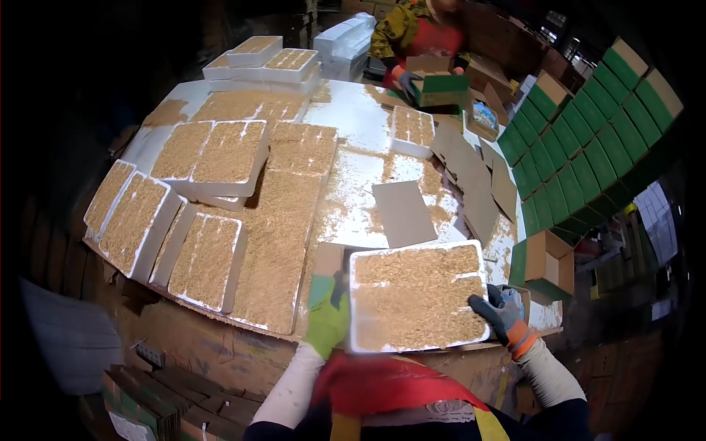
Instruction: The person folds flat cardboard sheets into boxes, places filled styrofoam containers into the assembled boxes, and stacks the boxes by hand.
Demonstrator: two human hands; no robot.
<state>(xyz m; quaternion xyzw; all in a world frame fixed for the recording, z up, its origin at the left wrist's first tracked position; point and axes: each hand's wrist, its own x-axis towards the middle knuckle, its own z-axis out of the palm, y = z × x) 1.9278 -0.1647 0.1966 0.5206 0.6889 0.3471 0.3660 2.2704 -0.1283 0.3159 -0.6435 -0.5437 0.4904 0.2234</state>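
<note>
A white foam tray (419, 347), filled with tan granular material like sawdust or wood shavings, is tilted up toward me at the table's near edge. My right hand (502, 314), in a grey glove with an orange cuff, is closed around the tray's right rim. My left hand (329, 317), in a lime-green glove with dark fingertips, is closed at a green and brown cardboard box (328, 259) just left of the tray. The tray covers most of that box, and some left fingers are hidden. A flat cardboard sheet (403, 213) lies beyond the tray.
Several similar filled trays (232, 151) are stacked at left, on a layer of tan material. Green boxes (581, 162) stand in rows at right, near an open box (550, 266). Across the table, a co-worker (426, 44) holds a green box (441, 90). Torn cardboard (463, 173) lies between.
</note>
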